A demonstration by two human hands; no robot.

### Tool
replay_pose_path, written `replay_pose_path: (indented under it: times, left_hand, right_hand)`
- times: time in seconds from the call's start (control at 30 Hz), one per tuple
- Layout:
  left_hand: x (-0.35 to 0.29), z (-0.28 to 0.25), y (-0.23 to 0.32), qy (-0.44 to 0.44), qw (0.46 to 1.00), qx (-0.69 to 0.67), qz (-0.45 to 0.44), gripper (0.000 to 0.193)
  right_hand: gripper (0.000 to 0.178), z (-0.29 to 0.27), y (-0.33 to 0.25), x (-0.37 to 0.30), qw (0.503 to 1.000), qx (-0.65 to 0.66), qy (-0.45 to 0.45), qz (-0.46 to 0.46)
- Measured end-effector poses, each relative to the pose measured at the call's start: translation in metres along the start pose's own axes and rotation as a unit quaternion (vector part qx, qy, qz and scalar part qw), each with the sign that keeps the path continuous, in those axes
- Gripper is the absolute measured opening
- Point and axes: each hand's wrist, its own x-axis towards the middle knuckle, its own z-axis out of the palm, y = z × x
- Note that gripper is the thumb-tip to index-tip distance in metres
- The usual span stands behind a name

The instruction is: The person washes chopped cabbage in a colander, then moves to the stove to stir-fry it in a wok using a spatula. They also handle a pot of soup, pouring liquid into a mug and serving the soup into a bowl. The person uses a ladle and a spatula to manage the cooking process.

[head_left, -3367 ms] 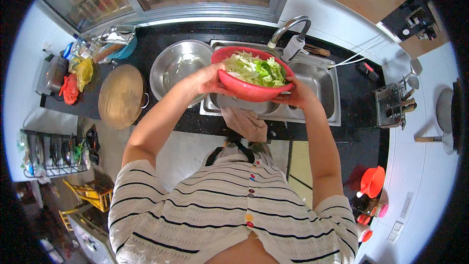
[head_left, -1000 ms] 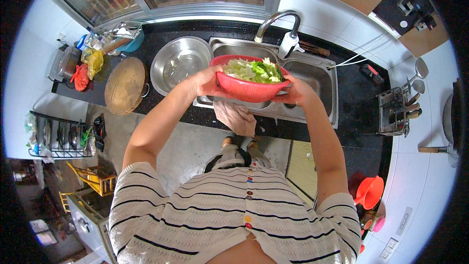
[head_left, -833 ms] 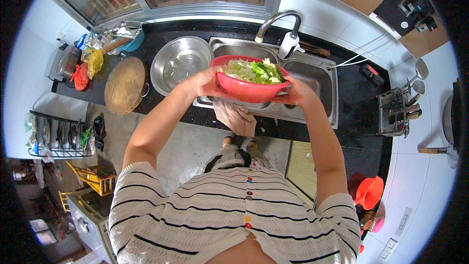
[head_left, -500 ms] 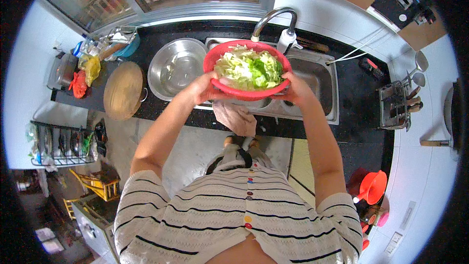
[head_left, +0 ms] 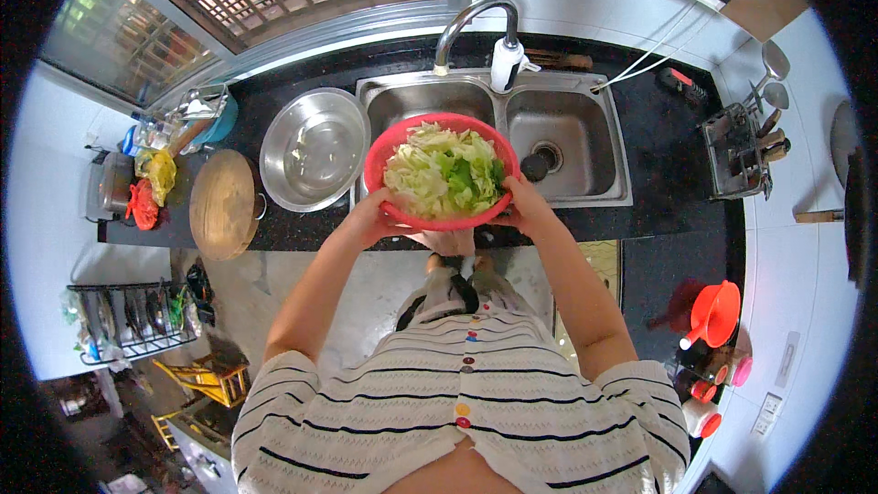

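Observation:
A red basin point(head_left: 380, 154) is held level between my two hands over the front of the left sink bowl. Shredded cabbage point(head_left: 444, 172), pale green with some darker leaf, fills it. My left hand point(head_left: 372, 217) grips the rim at its near left side. At the near right side my right hand point(head_left: 523, 204) closes round the rim, with the fingers partly hidden beneath. To the left of the basin sits a wide metal bowl point(head_left: 315, 151), with small pale bits in it.
A double steel sink point(head_left: 567, 114) with a curved faucet point(head_left: 476, 14) lies beneath and behind the basin. On the left are a round wooden board point(head_left: 222, 205) and yellow and red bags. A utensil rack point(head_left: 732, 155) and a red dipper point(head_left: 713, 314) stand at right.
Both hands have brought the red basin of cabbage nearer to my body and slightly left, uncovering more of the sink. The whole view has shifted as well.

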Motion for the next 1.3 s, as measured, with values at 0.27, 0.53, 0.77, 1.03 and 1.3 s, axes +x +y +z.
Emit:
replay_pose_path:
  times: [0.27,0.53,0.77,1.03,1.3]
  left_hand:
    - [0.001,0.001,-0.002,0.046,0.999,0.017,-0.007,0.052]
    - [0.026,-0.031,0.004,0.019,0.998,-0.015,-0.066,0.052]
    - [0.031,-0.050,0.010,-0.007,0.999,0.029,-0.024,0.053]
    - [0.078,-0.052,0.004,-0.042,0.996,0.068,-0.028,0.037]
    - [0.082,0.031,0.016,-0.045,0.992,0.114,-0.027,0.029]
  right_hand:
    - [0.039,0.003,-0.012,-0.019,0.999,-0.036,0.011,-0.035]
    - [0.039,0.004,0.024,0.004,0.998,0.063,-0.018,0.018]
    - [0.037,0.020,0.042,-0.004,0.994,0.068,0.043,-0.073]
    - [0.046,0.014,0.052,-0.029,0.982,0.093,0.125,-0.108]
    - [0.040,-0.029,0.046,-0.063,0.961,0.163,0.176,-0.138]
